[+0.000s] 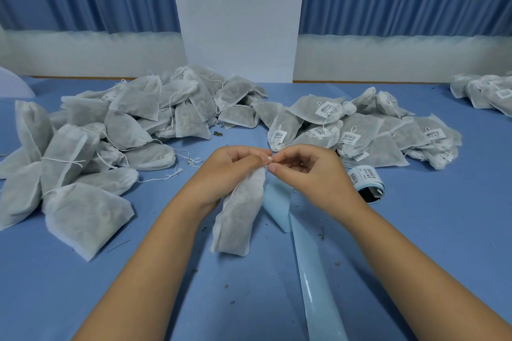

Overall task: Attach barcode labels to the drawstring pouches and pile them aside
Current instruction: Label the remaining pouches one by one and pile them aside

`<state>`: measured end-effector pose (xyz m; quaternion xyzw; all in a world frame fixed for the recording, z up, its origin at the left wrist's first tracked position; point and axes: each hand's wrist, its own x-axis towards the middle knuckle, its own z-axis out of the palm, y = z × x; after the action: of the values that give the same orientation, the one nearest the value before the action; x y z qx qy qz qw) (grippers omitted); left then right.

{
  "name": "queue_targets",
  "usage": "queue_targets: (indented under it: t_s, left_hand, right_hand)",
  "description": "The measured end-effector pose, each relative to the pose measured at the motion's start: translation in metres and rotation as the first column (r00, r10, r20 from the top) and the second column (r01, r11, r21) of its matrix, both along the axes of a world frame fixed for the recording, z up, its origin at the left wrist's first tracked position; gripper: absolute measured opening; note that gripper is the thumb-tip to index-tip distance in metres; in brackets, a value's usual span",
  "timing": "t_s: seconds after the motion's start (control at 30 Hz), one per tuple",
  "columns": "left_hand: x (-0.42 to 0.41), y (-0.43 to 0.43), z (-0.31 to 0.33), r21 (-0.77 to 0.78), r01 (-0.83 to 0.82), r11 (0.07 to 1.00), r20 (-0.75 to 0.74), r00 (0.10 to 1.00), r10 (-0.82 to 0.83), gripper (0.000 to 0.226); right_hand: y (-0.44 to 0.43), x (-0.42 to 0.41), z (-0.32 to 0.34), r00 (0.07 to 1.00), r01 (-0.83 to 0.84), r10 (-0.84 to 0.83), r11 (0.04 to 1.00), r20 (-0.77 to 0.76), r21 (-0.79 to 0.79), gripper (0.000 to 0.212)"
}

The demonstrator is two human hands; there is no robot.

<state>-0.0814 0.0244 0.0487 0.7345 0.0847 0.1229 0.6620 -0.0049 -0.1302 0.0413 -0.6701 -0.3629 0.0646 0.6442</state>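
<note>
Nearest me, low in the frame, a pale blue backing strip [313,271] runs across the blue table [83,299]. At centre I see the pouch [238,219], white see-through fabric over dark filling, hanging upright. The left hand [230,171] curls round its neck, and the right hand [310,174] pinches the cord [270,158] between thumb and forefinger. Right of centre lies a label roll [365,183]. Farther back are plain pouches [110,133] at left and labelled pouches [360,130] at right.

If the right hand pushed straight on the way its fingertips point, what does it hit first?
Likely the left hand, which grips the pouch by its neck, right in front of the right hand.
</note>
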Motion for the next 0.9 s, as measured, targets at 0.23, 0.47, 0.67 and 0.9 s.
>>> queue_targets:
  t_s: [0.23, 0.47, 0.67, 0.9]
  left_hand:
    - [0.0, 0.002, -0.002, 0.13, -0.022, 0.991, -0.047, 0.998, 0.029, 0.011]
    - [-0.001, 0.001, -0.006, 0.288, 0.088, 0.954, -0.156, 0.987, -0.044, 0.005]
    - [-0.002, 0.0, -0.003, 0.327, 0.076, 0.942, -0.117, 0.992, -0.039, 0.012]
    - [-0.004, -0.001, 0.0, 0.285, 0.085, 0.955, -0.1, 0.993, -0.058, 0.017]
  right_hand:
    - [-0.001, 0.004, 0.0, 1.0, -0.02, 0.019, 0.999, -0.025, -0.038, 0.003]
    - [-0.001, 0.009, -0.001, 0.993, 0.05, -0.055, 0.998, -0.102, -0.049, 0.013]
    - [-0.002, 0.015, 0.003, 0.943, 0.124, -0.113, 0.992, -0.313, 0.013, 0.018]
    - [-0.002, 0.017, 0.005, 0.874, 0.099, -0.052, 0.993, -0.482, 0.072, 0.019]
